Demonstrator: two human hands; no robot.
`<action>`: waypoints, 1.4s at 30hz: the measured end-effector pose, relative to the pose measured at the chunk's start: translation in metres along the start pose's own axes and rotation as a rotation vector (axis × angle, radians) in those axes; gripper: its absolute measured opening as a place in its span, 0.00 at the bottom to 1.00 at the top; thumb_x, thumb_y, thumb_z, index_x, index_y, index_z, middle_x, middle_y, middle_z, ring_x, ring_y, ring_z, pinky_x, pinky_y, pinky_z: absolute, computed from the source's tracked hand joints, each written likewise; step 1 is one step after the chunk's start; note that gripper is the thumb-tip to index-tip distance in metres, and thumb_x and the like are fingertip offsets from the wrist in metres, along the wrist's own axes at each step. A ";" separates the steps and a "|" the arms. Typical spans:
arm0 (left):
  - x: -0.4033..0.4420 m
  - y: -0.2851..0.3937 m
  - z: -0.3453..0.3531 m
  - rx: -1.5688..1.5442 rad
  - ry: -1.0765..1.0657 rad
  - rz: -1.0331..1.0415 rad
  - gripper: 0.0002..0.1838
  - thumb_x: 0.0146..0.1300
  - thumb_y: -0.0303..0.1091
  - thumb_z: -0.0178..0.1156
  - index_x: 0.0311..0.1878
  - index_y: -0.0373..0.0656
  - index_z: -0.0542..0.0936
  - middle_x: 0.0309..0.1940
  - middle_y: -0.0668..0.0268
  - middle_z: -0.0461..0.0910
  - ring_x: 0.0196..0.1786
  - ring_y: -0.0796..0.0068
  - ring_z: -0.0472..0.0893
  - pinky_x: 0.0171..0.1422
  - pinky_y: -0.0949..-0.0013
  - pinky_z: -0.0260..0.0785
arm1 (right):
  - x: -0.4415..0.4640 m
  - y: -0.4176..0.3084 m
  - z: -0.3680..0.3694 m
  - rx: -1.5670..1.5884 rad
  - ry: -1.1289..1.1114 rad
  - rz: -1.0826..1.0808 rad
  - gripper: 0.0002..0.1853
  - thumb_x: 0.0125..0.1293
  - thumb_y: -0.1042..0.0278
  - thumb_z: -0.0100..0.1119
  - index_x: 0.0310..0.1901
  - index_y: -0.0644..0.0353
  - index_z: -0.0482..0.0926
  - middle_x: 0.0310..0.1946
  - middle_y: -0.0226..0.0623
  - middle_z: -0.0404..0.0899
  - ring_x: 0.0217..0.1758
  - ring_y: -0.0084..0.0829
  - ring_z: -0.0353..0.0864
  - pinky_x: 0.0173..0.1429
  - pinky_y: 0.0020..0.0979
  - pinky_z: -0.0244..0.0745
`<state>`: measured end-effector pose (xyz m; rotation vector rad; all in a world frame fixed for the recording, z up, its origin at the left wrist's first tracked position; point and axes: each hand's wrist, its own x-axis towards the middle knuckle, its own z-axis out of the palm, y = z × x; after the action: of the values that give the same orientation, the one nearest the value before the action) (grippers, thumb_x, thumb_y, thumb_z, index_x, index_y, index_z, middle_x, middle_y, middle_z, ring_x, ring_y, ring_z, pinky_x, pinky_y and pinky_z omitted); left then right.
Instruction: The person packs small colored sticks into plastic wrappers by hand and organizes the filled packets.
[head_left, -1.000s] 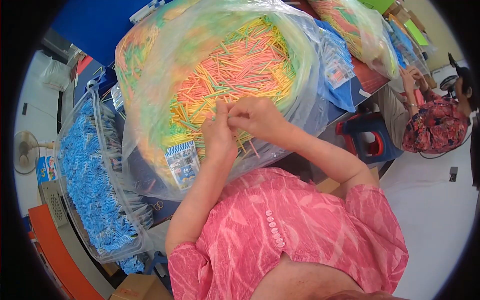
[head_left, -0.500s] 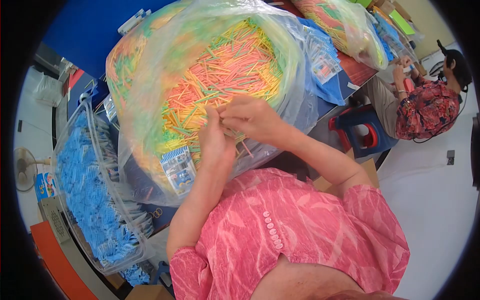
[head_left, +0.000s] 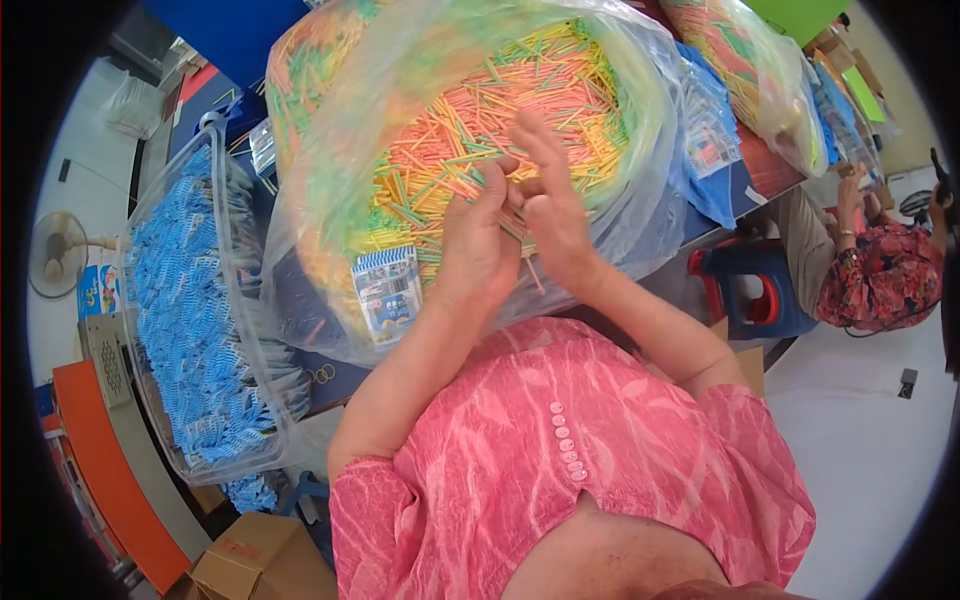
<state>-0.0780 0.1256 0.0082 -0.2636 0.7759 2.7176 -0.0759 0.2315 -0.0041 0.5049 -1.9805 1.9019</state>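
Observation:
A big clear plastic bag stands open before me, full of thin coloured sticks in pink, yellow and green. Over its near side, my left hand is curled around a few of these sticks, partly hidden by the fingers. Close against it is my right hand, its fingers stretched upward and apart, the thumb side touching or nearly touching the left fingers. A small blue and white printed packet lies on the bag just left of my left wrist.
On the left stands a clear plastic tub heaped with blue and white packets. A second bag of sticks lies at the back right. A seated person is at the far right near a blue stool. A cardboard box sits lower left.
My view has shifted, so the scene sits further right and a box shows lower left. The right hand's fingers have gone from a pinch at the left hand to stretched out.

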 end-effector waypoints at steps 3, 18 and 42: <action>-0.002 0.010 -0.013 0.054 -0.176 -0.099 0.15 0.72 0.40 0.56 0.52 0.39 0.75 0.34 0.68 0.76 0.36 0.77 0.77 0.44 0.69 0.73 | 0.030 -0.012 -0.032 -0.162 -0.275 -0.159 0.32 0.64 0.58 0.57 0.66 0.65 0.65 0.65 0.48 0.67 0.69 0.43 0.66 0.69 0.36 0.62; -0.009 0.005 -0.014 0.442 -0.031 -0.146 0.09 0.61 0.29 0.57 0.44 0.40 0.74 0.26 0.70 0.73 0.27 0.80 0.72 0.29 0.74 0.67 | 0.032 -0.025 -0.037 -0.435 -0.791 -0.144 0.41 0.41 0.59 0.77 0.59 0.61 0.71 0.59 0.46 0.71 0.62 0.47 0.72 0.62 0.39 0.71; -0.104 0.089 -0.094 1.963 0.634 0.347 0.36 0.40 0.37 0.79 0.52 0.37 0.72 0.33 0.57 0.79 0.38 0.56 0.79 0.44 0.59 0.71 | -0.011 0.016 -0.044 -0.508 -0.314 -0.048 0.14 0.59 0.77 0.66 0.21 0.62 0.69 0.14 0.31 0.68 0.18 0.16 0.66 0.21 0.25 0.59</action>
<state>-0.0022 -0.0216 -0.0008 -0.4330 3.1196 0.8225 -0.0739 0.2766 -0.0211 0.7219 -2.5097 1.2704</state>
